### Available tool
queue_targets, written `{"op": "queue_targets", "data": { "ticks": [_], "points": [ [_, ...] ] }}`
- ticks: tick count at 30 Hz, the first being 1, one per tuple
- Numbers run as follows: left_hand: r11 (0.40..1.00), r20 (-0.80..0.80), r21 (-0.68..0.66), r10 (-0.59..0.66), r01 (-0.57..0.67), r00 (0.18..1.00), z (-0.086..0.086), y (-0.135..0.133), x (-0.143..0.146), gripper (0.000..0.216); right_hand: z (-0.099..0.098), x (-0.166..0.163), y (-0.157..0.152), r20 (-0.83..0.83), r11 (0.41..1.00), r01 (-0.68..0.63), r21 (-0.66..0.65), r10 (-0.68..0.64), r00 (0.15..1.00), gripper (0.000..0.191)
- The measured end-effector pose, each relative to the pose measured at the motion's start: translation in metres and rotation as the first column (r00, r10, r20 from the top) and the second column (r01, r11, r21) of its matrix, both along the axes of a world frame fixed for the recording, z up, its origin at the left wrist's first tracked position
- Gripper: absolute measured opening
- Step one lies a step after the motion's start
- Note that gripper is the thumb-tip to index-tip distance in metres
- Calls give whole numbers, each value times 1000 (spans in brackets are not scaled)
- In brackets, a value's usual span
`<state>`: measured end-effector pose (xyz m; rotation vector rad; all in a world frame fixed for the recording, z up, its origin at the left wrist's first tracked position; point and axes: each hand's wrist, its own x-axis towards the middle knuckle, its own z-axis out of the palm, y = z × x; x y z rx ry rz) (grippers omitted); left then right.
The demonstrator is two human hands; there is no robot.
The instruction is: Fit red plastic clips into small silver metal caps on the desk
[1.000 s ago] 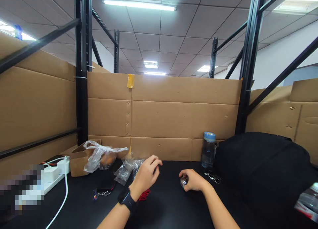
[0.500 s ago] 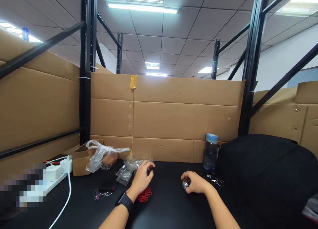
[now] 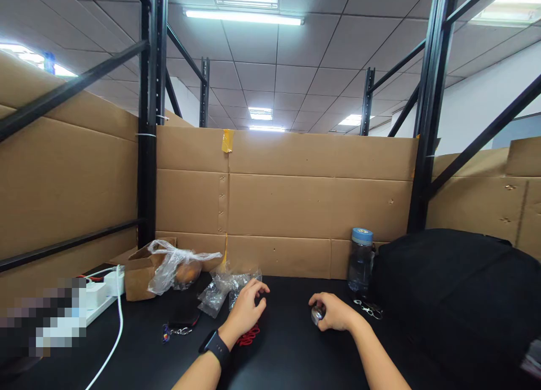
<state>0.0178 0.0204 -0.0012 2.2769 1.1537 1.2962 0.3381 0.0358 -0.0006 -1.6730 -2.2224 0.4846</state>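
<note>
The right hand (image 3: 332, 313) curls its thumb and fingers inward, right forearm (image 3: 374, 353) slanting back behind it. Left of that grip, the left hand (image 3: 244, 311) arches loosely, thumb apart from the fingers.

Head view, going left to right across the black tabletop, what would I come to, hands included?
White power strip, tied plastic bag, left hand, right hand holding a small shiny object, blue-lidded bottle, large black fabric item.
</note>
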Motion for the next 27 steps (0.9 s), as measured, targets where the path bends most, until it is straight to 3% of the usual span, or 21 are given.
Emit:
{"op": "queue_targets", "data": {
  "ticks": [13,27],
  "points": [
    [1000,-4,-9,1,-1,1000,-6,4,-1,27,4,-2,-4,15,997,-5,79,4,1000,60],
    [1000,-29,-9,-14,13,999,-6,3,-2,26,13,7,-8,-133,993,-37,109,52,990,50]
  ]
}}
